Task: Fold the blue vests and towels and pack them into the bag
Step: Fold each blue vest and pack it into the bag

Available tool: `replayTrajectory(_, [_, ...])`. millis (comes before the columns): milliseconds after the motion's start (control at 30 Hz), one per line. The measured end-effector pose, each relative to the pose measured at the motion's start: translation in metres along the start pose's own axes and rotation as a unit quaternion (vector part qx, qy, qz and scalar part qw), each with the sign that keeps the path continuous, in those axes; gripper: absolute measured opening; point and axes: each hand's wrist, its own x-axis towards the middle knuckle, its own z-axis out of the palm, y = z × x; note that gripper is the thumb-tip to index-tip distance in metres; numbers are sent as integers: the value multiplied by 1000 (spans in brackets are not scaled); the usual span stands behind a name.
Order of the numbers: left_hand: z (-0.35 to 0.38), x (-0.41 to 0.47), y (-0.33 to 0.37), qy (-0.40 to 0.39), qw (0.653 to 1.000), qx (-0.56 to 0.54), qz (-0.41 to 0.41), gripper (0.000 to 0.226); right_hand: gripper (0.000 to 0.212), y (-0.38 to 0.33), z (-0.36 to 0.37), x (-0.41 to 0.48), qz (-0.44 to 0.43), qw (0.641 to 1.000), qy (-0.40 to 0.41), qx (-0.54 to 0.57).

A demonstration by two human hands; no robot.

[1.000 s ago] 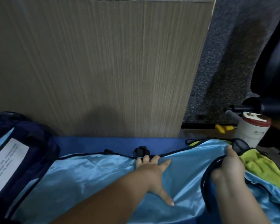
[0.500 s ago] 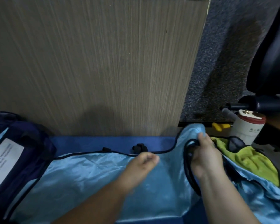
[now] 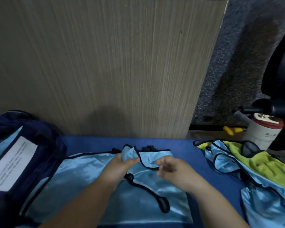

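While your left hand [image 3: 120, 167] pinches the folded-over flap of the blue vest [image 3: 146, 203], likely to hold the crease, your right hand [image 3: 170, 170] hovers blurred at the hem, grip unclear. This 1 vest lies mid-mat, between the bag [image 3: 31, 134] and the unfolded pile [image 3: 266, 201].

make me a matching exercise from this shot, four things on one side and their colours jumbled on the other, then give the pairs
Things:
1. bag
2. towel
3. flask
4. middle vest

Colours:
a. light blue with black trim
b. white with a red band
c. dark navy
d. yellow-green

Pairs: 1-c, 2-d, 3-b, 4-a
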Motion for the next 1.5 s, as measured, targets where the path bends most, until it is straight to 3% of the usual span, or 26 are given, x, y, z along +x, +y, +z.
replayTrajectory(67, [-4,3,-3,57,997,46,10,24,44,5,0,0,9,995,-16,-102])
replayTrajectory(167, [-10,7,-7,88,992,82,28,40,67,8,3,0,-20,981,-17,-192])
replayTrajectory(267, [-12,8,-10,68,990,111,51,49,61,12,7,2,-28,972,7,-231])
replayTrajectory(367, [-13,10,-15,87,973,198,86,54,50,21,5,7,-20,969,82,-234])
replayTrajectory(433, [-12,11,-22,154,939,262,164,60,41,26,2,11,2,965,139,-220])
replayTrajectory(500, [-9,9,-27,213,874,315,303,42,23,29,-2,14,29,962,179,-203])
replayTrajectory(567, [-1,5,-29,170,832,334,408,20,11,32,-4,18,45,958,199,-200])
replayTrajectory(667, [9,5,-41,55,801,396,446,12,11,37,-5,24,50,959,198,-195])
replayTrajectory(767, [9,15,-62,37,765,460,449,12,15,41,-5,30,42,961,197,-187])
replayTrajectory(900, [7,21,-66,60,771,482,413,37,13,45,-7,43,29,970,209,-120])
replayTrajectory(1033, [8,20,-64,41,775,529,345,66,26,37,-16,50,43,982,184,-4])
replayTrajectory(1200, [8,18,-60,23,761,550,343,71,25,31,-16,55,105,960,176,191])
replayTrajectory(1300, [7,17,-57,-3,756,576,312,76,34,29,-13,56,103,961,176,185])
replayTrajectory(1400, [10,15,-53,-12,748,603,278,79,49,26,-10,58,58,973,205,85])
replayTrajectory(1500, [12,12,-53,14,743,622,246,82,46,27,-7,61,32,975,217,37])
